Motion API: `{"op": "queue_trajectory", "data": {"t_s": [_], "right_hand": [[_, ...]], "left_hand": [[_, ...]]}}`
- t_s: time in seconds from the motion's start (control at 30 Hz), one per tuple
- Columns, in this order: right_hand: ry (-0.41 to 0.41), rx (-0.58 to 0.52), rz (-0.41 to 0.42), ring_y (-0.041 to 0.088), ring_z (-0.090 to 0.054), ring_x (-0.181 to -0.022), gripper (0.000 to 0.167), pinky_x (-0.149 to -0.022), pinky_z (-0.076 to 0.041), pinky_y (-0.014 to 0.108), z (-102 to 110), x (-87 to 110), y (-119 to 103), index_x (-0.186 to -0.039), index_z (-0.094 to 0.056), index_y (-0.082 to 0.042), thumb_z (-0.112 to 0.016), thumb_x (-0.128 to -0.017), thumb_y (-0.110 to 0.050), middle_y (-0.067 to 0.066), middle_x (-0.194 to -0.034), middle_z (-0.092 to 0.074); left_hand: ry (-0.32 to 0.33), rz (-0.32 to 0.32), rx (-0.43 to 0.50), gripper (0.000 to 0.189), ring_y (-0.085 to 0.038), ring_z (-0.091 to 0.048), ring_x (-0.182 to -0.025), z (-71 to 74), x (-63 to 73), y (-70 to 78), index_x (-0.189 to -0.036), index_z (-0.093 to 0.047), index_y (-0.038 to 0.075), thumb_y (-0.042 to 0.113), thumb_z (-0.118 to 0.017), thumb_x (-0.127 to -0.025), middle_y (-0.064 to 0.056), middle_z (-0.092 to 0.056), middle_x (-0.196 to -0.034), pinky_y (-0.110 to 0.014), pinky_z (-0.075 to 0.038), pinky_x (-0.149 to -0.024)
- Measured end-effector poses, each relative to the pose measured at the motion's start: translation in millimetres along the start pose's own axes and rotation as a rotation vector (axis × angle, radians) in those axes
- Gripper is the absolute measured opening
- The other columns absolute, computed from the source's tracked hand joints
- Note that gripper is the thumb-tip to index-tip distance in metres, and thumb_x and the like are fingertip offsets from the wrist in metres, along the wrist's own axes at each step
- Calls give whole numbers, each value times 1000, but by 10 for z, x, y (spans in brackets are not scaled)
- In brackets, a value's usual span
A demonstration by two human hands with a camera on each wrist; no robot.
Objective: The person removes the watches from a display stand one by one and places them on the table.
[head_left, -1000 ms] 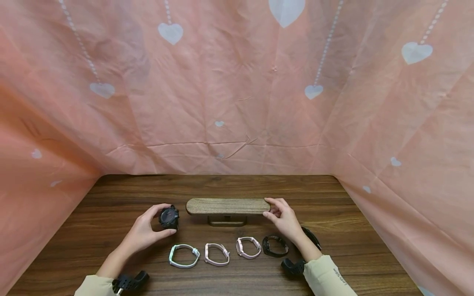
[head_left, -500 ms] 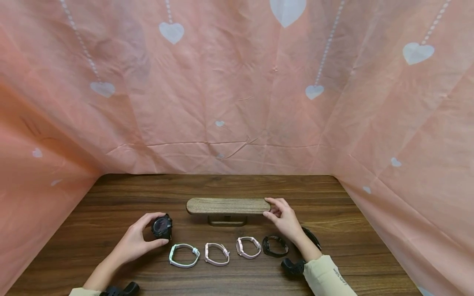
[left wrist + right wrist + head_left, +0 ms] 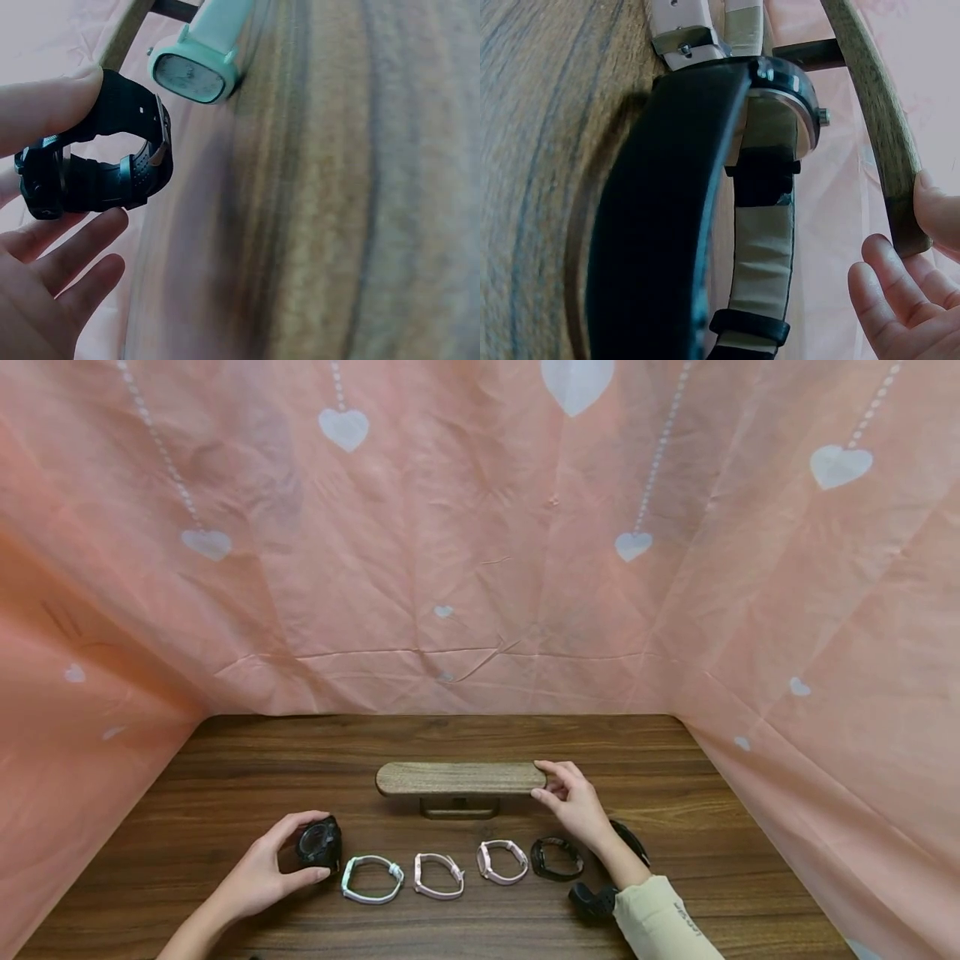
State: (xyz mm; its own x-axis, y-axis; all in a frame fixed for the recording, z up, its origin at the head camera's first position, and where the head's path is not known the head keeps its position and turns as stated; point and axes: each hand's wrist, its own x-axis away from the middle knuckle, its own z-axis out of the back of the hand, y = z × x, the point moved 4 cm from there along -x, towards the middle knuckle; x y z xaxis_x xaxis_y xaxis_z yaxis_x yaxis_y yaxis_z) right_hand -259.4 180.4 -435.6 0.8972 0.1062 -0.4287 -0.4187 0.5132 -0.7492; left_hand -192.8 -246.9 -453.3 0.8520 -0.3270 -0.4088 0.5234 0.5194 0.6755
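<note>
A black watch (image 3: 318, 845) with its strap closed in a loop is pinched between the thumb and fingers of my left hand (image 3: 262, 870), left of the mint watch (image 3: 347, 875). In the left wrist view the same black watch (image 3: 112, 169) hangs from the thumb side, other fingers spread beneath it. Whether it touches the table I cannot tell. My right hand (image 3: 576, 806) grips the right end of a wooden watch stand (image 3: 457, 778), thumb in front and fingers behind. The stand's bar (image 3: 889, 127) also shows in the right wrist view, its end between thumb and fingers.
Along the front lie a pale pink watch (image 3: 418, 872), another pink watch (image 3: 485, 860) and a black watch (image 3: 538, 857). One more black-strapped watch (image 3: 632, 842) is partly hidden by the right forearm. Pink heart-patterned curtains (image 3: 450, 527) enclose the wooden table (image 3: 450, 935).
My left hand has carried the black watch toward the left and nearer to me, away from the stand, to beside the mint watch. The right hand stays on the stand's end.
</note>
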Motion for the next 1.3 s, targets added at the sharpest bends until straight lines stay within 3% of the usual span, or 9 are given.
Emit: {"op": "queue_trajectory", "data": {"t_s": [0.23,0.43,0.67,0.9,1.1,1.3], "right_hand": [[21,3,8,25,-56,-74,40,-61,-48,27,-13,3,-51,-114,-61,5,-72,-75,7,17,-96,-56],[10,5,23,14,-56,-74,40,-62,-48,22,-8,-8,-13,-114,-63,-1,-74,-76,0,11,-97,-57],[-3,-9,-15,17,-57,-75,40,-64,-48,23,-4,-14,-10,-115,-63,-2,-74,-76,-1,9,-99,-56],[5,-17,12,26,-57,-74,38,-62,-49,28,52,30,-274,-112,-60,7,-71,-76,7,18,-96,-56],[-3,3,-12,14,-56,-74,39,-63,-48,22,11,7,-33,-114,-63,-2,-74,-76,-1,8,-95,-56],[-8,-18,-18,20,-57,-75,40,-63,-48,25,9,4,-50,-115,-62,1,-73,-77,0,12,-96,-56]], "left_hand": [[-25,20,9,65,-13,-56,-103,-38,71,-19,-124,-52,17,25,-84,-67,6,-57,-116,-20,-46,-86],[-49,61,37,66,-15,-57,-102,-38,116,-55,-121,-51,17,22,-86,-65,5,-59,-114,-25,-47,-85],[-38,45,43,65,-12,-57,-103,8,174,-87,-121,-52,14,23,-85,-65,1,-59,-115,-16,-44,-86],[-49,99,11,70,-3,-51,-113,65,255,-144,-124,-52,18,30,-85,-63,4,-57,-121,-10,-38,-90],[-85,140,2,73,2,-44,-117,82,296,-183,-127,-51,18,30,-84,-64,2,-55,-126,-6,-32,-92],[-105,142,2,73,0,-45,-117,79,310,-196,-127,-51,18,34,-83,-64,2,-56,-125,-6,-32,-92]]}}
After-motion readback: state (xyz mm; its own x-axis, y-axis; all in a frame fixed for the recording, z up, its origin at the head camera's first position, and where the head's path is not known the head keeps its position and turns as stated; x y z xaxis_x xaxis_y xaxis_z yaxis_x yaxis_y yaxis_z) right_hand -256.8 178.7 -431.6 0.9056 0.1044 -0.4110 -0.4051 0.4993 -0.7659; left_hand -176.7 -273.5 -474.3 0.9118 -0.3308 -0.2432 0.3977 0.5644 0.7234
